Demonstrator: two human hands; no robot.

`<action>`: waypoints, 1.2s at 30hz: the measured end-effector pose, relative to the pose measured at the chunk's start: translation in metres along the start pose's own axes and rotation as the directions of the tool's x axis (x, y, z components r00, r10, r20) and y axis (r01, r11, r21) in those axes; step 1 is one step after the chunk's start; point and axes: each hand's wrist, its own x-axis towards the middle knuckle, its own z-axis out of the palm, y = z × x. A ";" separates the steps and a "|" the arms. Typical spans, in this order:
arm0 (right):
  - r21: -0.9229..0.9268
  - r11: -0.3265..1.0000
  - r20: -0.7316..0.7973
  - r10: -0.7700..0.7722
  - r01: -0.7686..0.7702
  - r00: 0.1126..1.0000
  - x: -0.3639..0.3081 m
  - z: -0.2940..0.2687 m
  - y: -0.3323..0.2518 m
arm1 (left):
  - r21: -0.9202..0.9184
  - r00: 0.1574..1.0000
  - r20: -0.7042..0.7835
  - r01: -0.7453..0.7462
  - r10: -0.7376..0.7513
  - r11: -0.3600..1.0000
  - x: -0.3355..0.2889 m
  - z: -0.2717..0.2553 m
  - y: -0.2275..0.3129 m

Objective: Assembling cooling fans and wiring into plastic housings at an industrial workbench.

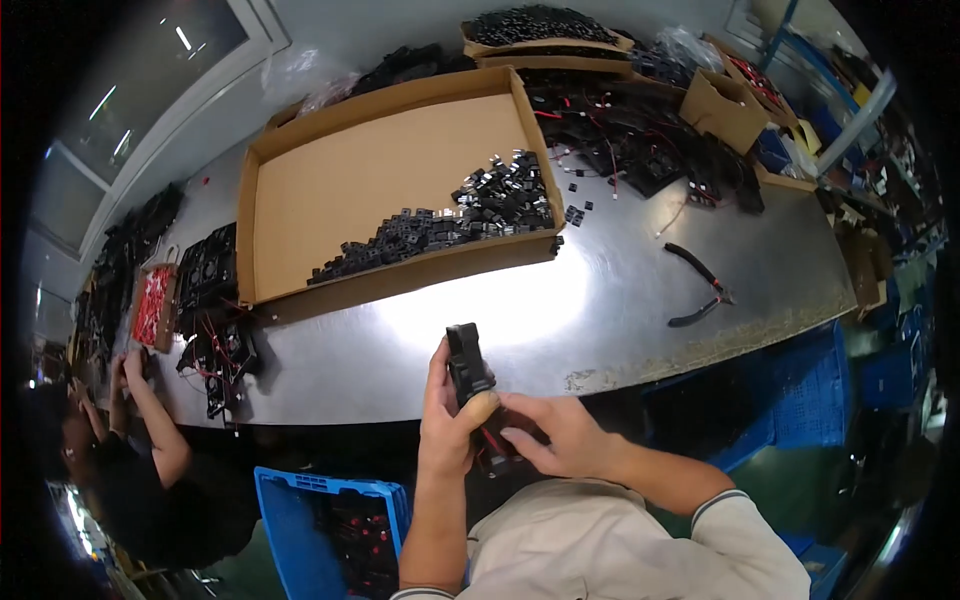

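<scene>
A long black plastic housing (468, 362) with red wires at its lower end stands tilted in front of my body, just off the table's near edge. My left hand (447, 425) is closed around it, with the thumb across its front face. From the right, my right hand (560, 432) reaches in with bent fingers. Its forefinger touches the housing beside my left thumb, and its own thumb lies close to the red wires. What exactly sits between those right fingertips is partly hidden.
An open cardboard tray (400, 97) holding many small black parts lies on the metal table (330, 375). Cutting pliers (700, 285) rest to the right. Wired black assemblies (640, 150) crowd the back. A blue crate (275, 515) stands below left, near another person (150, 470).
</scene>
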 end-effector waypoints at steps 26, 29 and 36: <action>-0.193 0.967 -0.195 0.131 -0.169 0.972 0.218 -0.048 0.054 | -0.529 0.985 0.120 -0.045 0.127 0.848 -0.035 -0.038 -0.026; 0.525 0.815 0.037 0.265 -0.244 0.964 0.159 -0.035 0.028 | -0.498 0.976 0.124 -0.095 0.179 0.862 -0.023 -0.039 -0.024; 0.632 0.669 0.119 0.415 -0.391 0.902 0.074 -0.041 0.027 | -0.451 0.976 0.202 0.015 0.086 0.892 -0.010 -0.016 -0.037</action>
